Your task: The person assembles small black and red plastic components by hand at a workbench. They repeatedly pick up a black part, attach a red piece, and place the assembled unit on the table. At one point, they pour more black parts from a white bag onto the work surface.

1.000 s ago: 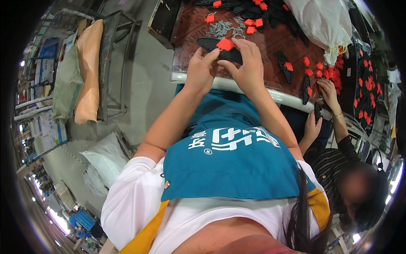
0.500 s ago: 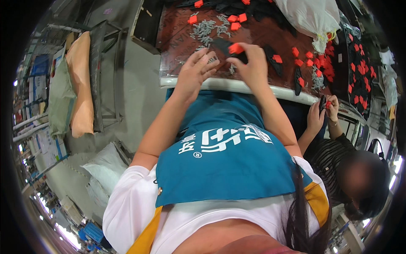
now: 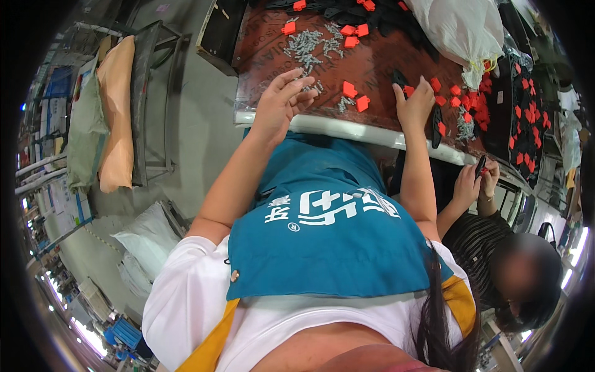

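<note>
My left hand (image 3: 280, 105) hovers near the table's front edge with its fingers loosely curled and apart, beside a pile of small silver screws (image 3: 305, 46). Nothing large shows in it; its palm is partly hidden. Further right, my right hand (image 3: 415, 108) has thumb and fingers spread around a black curved part (image 3: 400, 78) with a red block (image 3: 408, 90) on it. The hand hides some of that part, and I see no firm grip. Between my hands lie two loose red blocks (image 3: 349, 90) and a few screws (image 3: 345, 104).
A white padded strip (image 3: 328, 126) edges the reddish-brown table. More black parts (image 3: 390, 22), red blocks (image 3: 479, 102) and a white sack (image 3: 462, 31) cover its far and right sides. At right, a co-worker's hands (image 3: 477, 183) hold a black part. A dark wooden box (image 3: 218, 37) stands left.
My right hand has moved right, from near my left hand, where it held a black part with a red block. Its fingers have spread. Two red blocks between my hands are now uncovered.
</note>
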### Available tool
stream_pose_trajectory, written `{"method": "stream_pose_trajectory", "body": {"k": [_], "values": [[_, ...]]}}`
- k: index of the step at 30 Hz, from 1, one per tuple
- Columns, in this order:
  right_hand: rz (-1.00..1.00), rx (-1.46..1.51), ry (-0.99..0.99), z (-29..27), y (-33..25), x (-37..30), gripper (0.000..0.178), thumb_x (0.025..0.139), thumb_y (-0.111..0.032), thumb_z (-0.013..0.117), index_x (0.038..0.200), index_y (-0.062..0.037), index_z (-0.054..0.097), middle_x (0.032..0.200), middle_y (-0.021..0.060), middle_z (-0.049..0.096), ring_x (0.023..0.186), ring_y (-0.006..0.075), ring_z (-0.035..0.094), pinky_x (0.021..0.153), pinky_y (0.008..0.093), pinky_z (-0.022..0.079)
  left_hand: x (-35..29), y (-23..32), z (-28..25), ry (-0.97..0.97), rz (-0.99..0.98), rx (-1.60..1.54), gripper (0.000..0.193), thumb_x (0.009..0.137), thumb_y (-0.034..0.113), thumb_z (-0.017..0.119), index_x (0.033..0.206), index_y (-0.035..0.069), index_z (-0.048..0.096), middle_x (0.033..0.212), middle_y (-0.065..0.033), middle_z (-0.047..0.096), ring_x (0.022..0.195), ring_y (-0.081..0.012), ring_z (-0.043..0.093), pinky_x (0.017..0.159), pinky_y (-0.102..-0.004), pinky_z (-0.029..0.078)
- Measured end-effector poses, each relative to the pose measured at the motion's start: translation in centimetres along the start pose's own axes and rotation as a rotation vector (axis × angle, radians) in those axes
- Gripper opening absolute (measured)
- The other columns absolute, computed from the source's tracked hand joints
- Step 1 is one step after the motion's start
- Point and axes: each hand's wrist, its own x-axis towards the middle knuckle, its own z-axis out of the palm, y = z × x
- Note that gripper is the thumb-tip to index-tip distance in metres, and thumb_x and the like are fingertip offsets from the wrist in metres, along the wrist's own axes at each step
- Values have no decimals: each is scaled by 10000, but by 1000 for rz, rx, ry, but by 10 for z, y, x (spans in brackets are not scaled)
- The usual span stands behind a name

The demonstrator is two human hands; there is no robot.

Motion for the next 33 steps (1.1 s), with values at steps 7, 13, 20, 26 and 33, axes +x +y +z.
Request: {"method": "stream_pose_trajectory", "body": {"k": [7,13,20,26,33], "values": [[-444,-4,-55,64,-46,109,329,825,-214,606,1145,-139,593,1080,134,558,1026,325,520,834,434,466,-2,-1,-15,96,-9,-8,349,931,121,521,1247,-3,447,1152,-140,583,965,-206,605,836,-313,510],[-413,-256,-193,121,-27,159,268,887,-186,467,1131,-192,577,1016,112,511,961,314,533,736,423,507,-11,10,-22,117,10,-25,295,927,115,528,1195,-1,482,1106,-128,600,940,-191,605,827,-311,510],[-361,24,11,73,-41,123,359,722,-180,696,1053,-90,590,952,123,549,903,322,552,744,426,479,-7,-2,-19,108,-34,-4,261,928,108,528,1165,4,506,1060,-107,611,921,-172,609,841,-306,501],[-1,306,-596,2,-81,71,520,702,-465,710,878,18,635,850,201,661,822,347,647,726,414,503,8,-24,4,-7,-86,140,261,930,133,545,1167,27,522,1098,-95,612,994,-173,600,876,-305,486],[-45,436,-810,-7,-125,18,531,704,-493,701,819,25,666,791,208,661,767,346,653,697,407,508,18,-45,-8,-9,-161,59,314,919,189,578,1174,27,493,1074,-70,600,965,-144,579,826,-303,479]]}}
